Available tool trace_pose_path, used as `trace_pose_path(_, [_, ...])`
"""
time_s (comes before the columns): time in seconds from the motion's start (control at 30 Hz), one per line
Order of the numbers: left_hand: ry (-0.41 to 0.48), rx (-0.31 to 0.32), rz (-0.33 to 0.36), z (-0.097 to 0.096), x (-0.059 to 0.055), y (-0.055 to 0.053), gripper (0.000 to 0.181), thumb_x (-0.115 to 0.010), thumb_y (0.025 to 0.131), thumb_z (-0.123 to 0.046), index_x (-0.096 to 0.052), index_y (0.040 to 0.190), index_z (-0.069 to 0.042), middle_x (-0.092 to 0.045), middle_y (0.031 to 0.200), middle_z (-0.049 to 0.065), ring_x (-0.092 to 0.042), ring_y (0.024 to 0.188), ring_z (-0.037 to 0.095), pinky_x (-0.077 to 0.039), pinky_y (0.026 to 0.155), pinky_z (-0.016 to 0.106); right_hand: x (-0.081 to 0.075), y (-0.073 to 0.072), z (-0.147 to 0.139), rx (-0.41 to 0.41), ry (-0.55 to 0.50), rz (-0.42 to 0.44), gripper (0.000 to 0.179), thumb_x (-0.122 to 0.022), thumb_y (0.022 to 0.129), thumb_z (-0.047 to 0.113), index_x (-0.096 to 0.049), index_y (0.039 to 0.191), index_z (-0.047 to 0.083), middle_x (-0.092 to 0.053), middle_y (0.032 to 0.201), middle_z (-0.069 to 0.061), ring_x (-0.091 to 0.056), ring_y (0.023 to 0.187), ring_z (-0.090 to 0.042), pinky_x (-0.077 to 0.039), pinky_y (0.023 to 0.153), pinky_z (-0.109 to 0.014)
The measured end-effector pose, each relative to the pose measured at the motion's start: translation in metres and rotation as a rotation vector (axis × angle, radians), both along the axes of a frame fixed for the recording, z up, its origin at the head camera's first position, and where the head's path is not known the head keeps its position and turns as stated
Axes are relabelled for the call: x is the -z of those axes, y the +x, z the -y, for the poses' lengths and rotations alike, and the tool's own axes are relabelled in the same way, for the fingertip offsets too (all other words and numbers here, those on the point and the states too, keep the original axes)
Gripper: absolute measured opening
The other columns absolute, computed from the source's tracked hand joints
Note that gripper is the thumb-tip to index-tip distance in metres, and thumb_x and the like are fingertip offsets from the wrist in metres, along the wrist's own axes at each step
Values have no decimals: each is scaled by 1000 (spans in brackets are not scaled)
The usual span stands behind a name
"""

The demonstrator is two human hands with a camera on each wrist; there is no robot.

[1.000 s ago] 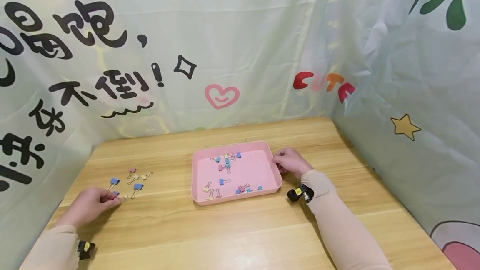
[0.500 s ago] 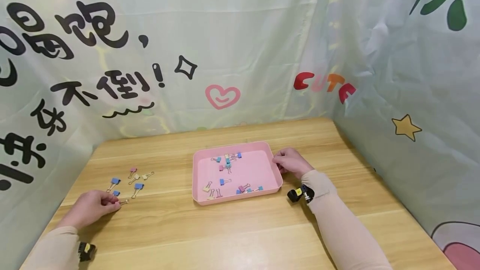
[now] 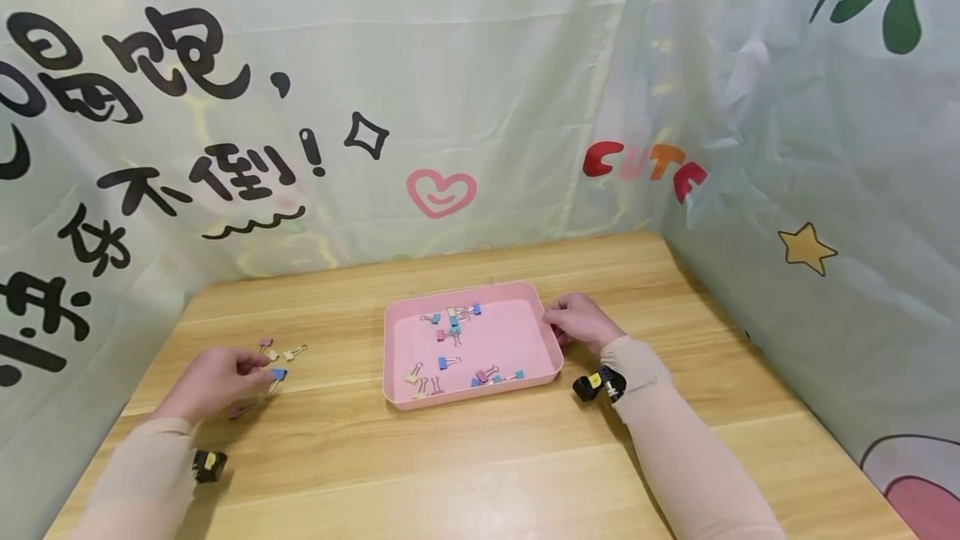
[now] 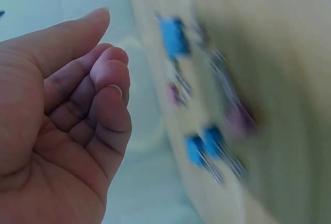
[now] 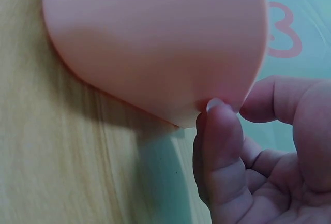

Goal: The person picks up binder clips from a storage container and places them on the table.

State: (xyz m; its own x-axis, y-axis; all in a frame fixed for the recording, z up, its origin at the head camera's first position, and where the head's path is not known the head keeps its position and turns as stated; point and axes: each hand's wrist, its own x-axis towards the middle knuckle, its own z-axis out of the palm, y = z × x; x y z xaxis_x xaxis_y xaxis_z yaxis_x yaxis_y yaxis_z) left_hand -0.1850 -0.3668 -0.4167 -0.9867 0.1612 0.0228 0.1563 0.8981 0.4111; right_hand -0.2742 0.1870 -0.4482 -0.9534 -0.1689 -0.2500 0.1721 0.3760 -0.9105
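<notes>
My left hand (image 3: pixel 217 382) hovers over a group of small binder clips at the left of the table, its fingers loosely bent and its thumb apart from them. Nothing lies between them in the left wrist view. Right at the fingertips in the head view is a blue binder clip (image 3: pixel 279 374); a pink binder clip (image 3: pixel 235 412) lies below the hand. Two more blue binder clips (image 4: pixel 195 149) show blurred in the left wrist view. My right hand (image 3: pixel 581 322) pinches the right rim of a pink tray (image 3: pixel 517 340), thumb and fingers on either side of its wall.
Inside the tray lie several binder clips, among them a teal clip (image 3: pixel 435 318) and a blue clip (image 3: pixel 444 362). A pale yellow clip (image 3: pixel 295 352) rests beyond the left hand. Printed cloth (image 3: pixel 495 107) encloses the wooden table (image 3: pixel 480 465) at the back and sides.
My left hand has left the pink binder clip it was pinching and moved up and to the right, toward the blue one. The right hand and tray stay put.
</notes>
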Motion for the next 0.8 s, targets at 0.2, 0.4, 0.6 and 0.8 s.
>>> trace_pose_path(0.2, [45,87,-27,-41,-9,-29,37,-72,86,-33,-71,107,-2,-69,90,1,-61,81,14,-51,70,35,-3,-1,0,-11,4,1,17,-57,88,8,-61,93,-8,-58,74,-9,-54,60,-16,-48,53,-26])
trace_pose_path(0.4, [114,165,-1,-93,-18,-56,33,-73,86,-28,-72,108,-3,-70,93,3,-62,82,14,-53,72,35,-5,-2,1,-10,17,7,18,-57,89,9,-62,95,-7,-59,74,-9,-55,60,-16,-48,53,-26])
trace_pose_path(0.6, [167,232,9,-143,-19,-81,26,-74,85,-19,-72,104,-1,-69,84,0,-61,75,13,-52,68,32,-4,-1,2,3,7,12,18,-57,89,7,-62,96,-8,-58,75,-9,-55,60,-16,-48,53,-26])
trace_pose_path(0.8, [183,275,53,-187,-19,-95,27,-77,83,-18,-73,104,-1,-68,81,-2,-61,73,12,-53,69,29,-3,2,2,9,-11,9,19,-57,89,5,-62,98,-11,-58,74,-10,-55,59,-16,-48,52,-26])
